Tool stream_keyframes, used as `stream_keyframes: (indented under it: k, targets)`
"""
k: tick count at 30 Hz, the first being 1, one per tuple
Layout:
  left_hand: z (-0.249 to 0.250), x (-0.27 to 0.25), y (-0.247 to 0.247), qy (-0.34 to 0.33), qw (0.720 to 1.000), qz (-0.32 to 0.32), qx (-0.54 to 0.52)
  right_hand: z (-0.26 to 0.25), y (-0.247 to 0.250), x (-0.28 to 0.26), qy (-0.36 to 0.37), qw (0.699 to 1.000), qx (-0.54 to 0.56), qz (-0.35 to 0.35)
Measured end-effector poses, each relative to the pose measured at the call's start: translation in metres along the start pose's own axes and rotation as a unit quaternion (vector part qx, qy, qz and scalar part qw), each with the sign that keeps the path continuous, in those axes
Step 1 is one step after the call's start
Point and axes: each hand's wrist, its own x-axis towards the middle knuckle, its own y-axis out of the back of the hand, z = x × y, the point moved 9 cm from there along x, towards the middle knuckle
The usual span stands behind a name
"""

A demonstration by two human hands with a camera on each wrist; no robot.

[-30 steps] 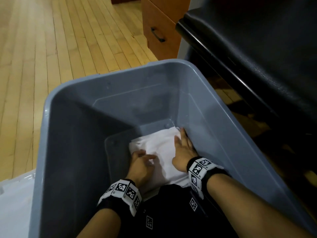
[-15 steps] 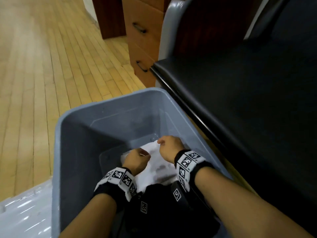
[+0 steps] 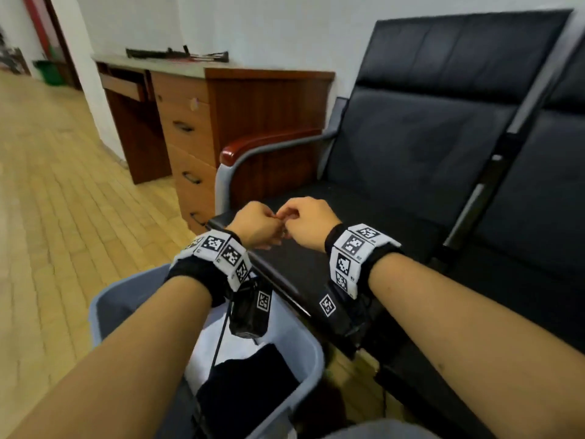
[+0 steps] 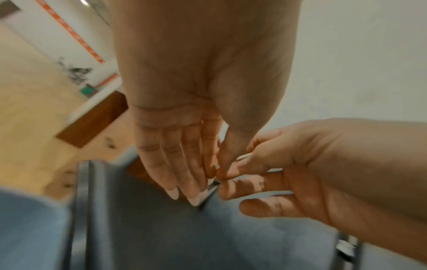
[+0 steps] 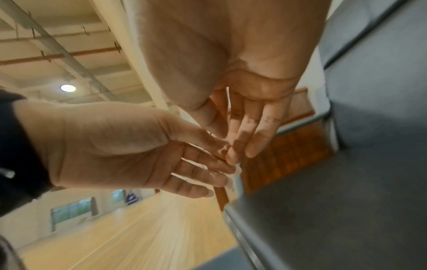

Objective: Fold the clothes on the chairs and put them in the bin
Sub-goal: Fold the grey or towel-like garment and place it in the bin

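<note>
With the left hand [image 3: 257,228] and right hand [image 3: 306,222] touching at the fingertips, loosely open and holding no cloth, I think the white and black folded clothes [image 3: 247,369] may loosen in the grey plastic bin [image 3: 311,350] if nobody presses them.

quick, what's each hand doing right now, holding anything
left hand: open, holds no clothing, fingertips meeting the other hand.
right hand: open, holds no clothing.

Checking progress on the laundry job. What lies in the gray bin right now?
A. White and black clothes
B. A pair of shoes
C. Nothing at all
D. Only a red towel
A: the head view shows a white garment and a black garment lying inside the gray bin.
</note>
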Motion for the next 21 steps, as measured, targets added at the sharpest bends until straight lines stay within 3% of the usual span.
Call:
stream_keyframes:
  k: [4, 10, 14, 21]
  targets:
    - [0.139, -0.028, -0.07, -0.105, 0.993, -0.059, 0.001, 0.034, 0.141, -0.069, -0.051, 0.992, 0.002, 0.116]
    - [0.301, -0.115, -0.257, -0.232, 0.953, -0.196, -0.011, 0.142, 0.314, -0.242, -0.2, 0.939, -0.04, 0.276]
    - [0.363, -0.199, -0.402, -0.284, 0.904, -0.318, 0.007, 0.223, 0.378, -0.388, -0.322, 0.878, -0.038, 0.353]
    - [0.4, -0.304, -0.572, -0.355, 0.846, -0.397, 0.027, 0.343, 0.411, -0.551, -0.466, 0.789, -0.038, 0.4]
